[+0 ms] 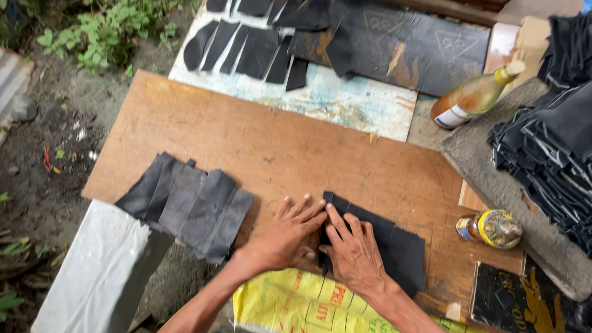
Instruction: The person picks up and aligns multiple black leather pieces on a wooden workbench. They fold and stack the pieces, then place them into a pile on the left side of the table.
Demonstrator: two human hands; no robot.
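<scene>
Both hands lay flat with fingers spread, gripping nothing: right hand (354,256) on the black sheet (394,246), whose length ran rightward; left hand (287,237) at its left edge.

Right hand (354,253) covers the near-left part of the flat black material piece (394,243); what lies under the palm can't be told. Tall stack of black cut pieces (549,154) runs off the right edge. Yellow printed woven sack (296,305) is cut by the bottom edge.

a black, flat sheet piece (394,243) with angular cut edges is lying on the brown wooden tabletop (277,142), its left edge pressed beneath both hands.
</scene>
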